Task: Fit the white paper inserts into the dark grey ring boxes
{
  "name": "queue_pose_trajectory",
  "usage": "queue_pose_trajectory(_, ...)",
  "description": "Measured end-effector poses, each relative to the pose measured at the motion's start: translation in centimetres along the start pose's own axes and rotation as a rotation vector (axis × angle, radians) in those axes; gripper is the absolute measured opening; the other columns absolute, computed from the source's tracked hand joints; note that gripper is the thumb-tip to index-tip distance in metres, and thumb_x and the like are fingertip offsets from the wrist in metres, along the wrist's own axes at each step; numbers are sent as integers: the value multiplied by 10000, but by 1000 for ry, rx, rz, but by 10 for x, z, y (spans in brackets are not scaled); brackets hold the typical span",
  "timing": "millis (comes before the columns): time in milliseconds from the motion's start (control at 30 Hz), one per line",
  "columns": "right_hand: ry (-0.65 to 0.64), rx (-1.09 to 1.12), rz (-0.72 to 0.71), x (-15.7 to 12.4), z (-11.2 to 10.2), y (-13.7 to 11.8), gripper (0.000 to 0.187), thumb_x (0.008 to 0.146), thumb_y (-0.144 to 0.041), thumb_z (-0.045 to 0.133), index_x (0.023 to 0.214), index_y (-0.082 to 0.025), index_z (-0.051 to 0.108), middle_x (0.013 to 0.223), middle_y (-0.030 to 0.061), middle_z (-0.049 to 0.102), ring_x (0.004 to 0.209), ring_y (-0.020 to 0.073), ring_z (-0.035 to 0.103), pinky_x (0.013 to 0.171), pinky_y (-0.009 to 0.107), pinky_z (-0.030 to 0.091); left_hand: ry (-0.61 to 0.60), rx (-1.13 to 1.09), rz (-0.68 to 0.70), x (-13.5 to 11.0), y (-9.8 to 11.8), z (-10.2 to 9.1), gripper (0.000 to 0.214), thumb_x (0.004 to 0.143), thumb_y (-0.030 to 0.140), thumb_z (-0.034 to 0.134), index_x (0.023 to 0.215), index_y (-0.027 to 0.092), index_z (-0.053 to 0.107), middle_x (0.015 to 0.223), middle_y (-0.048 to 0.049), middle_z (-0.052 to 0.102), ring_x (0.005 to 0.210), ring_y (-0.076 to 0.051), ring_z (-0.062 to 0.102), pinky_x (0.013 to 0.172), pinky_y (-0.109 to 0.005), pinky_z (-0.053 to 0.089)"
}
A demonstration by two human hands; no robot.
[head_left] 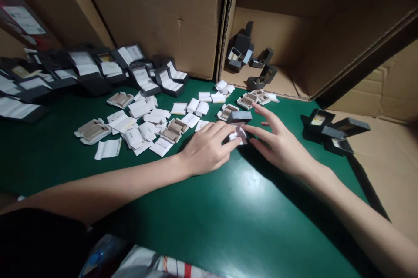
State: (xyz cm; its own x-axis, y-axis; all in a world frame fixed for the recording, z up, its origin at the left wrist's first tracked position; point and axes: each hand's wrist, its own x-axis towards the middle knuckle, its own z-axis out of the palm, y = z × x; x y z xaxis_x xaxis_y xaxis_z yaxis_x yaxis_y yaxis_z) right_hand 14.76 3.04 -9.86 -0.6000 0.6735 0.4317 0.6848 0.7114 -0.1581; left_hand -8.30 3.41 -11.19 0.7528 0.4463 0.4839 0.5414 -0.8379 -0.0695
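Between my hands on the green table is a small open black box (241, 116), with a white paper insert (240, 134) showing in it. My left hand (209, 145) is curled at the box's left side, with thumb and forefinger on the insert. Its other fingers hide part of the box. My right hand (277, 141) has its fingers spread, the fingertips close to the box's right side; whether they touch it I cannot tell. Close by on the left lie folded white paper inserts (133, 138) and tan-backed inserts (93, 131).
Several open black boxes with white linings (168, 82) line the back left. A large cardboard carton (271, 30) on its side holds several black boxes (263, 77). More open black boxes (339, 139) stand at the right. Plastic bags (140, 262) lie below the near edge.
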Motion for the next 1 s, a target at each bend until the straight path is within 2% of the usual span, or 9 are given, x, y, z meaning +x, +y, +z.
queue_pose_trajectory(133, 243, 43, -12, -3, 11, -1, 303, 836, -84, 495, 1053, -244, 634, 1311, 108, 472, 1128, 242, 547, 841, 430, 540, 7, -72, 55, 0, 0, 2, 292, 868, 88, 455, 1123, 134, 589, 1189, -132, 575, 1131, -249, 518, 900, -381, 484)
queue_pose_trajectory(267, 384, -58, -5, -9, 19, -1, 300, 773, -33, 522, 946, -234, 662, 1128, 91, 493, 1039, 227, 531, 802, 405, 530, 13, -77, 88, 1, 0, 2, 279, 866, 69, 435, 1101, 93, 586, 1152, -142, 600, 1063, -245, 554, 849, -362, 518)
queue_pose_trajectory(400, 371, -58, -23, -10, 23, -2, 256, 765, -38, 524, 866, -220, 672, 1105, 91, 479, 1019, 225, 518, 787, 393, 520, 16, -76, 84, 1, 0, 3, 279, 864, 69, 449, 1112, 88, 576, 1150, -150, 599, 1043, -248, 560, 820, -364, 531)
queue_pose_trajectory(467, 343, -41, -4, -10, 24, -3, 244, 777, -48, 510, 840, -219, 674, 1029, 85, 516, 956, 214, 533, 761, 385, 512, 6, -89, 80, 1, 0, 4, 286, 864, 74, 458, 1125, 99, 572, 1161, -149, 592, 1053, -247, 556, 829, -368, 530)
queue_pose_trajectory(600, 263, 61, 48, -8, 23, -5, 262, 805, -62, 471, 884, -205, 676, 843, 63, 573, 770, 175, 555, 649, 323, 490, -11, -89, 72, 1, 0, 4, 297, 859, 78, 475, 1139, 108, 570, 1164, -152, 583, 1055, -250, 549, 836, -376, 531)
queue_pose_trajectory(767, 222, 144, 51, -8, 22, -5, 275, 816, -50, 454, 928, -189, 662, 837, 64, 607, 745, 162, 575, 640, 293, 492, -8, -101, 67, 1, 1, 4, 310, 860, 68, 458, 1149, 103, 567, 1198, -145, 576, 1073, -253, 540, 850, -381, 533)
queue_pose_trajectory(1000, 202, 73, 5, -10, 24, -7, 274, 824, -37, 443, 944, -163, 655, 789, 58, 645, 708, 152, 595, 629, 273, 484, 77, -180, 112, 2, 2, 8, 303, 876, 54, 435, 1147, 53, 569, 1245, -165, 585, 1213, -236, 518, 1019, -399, 482)
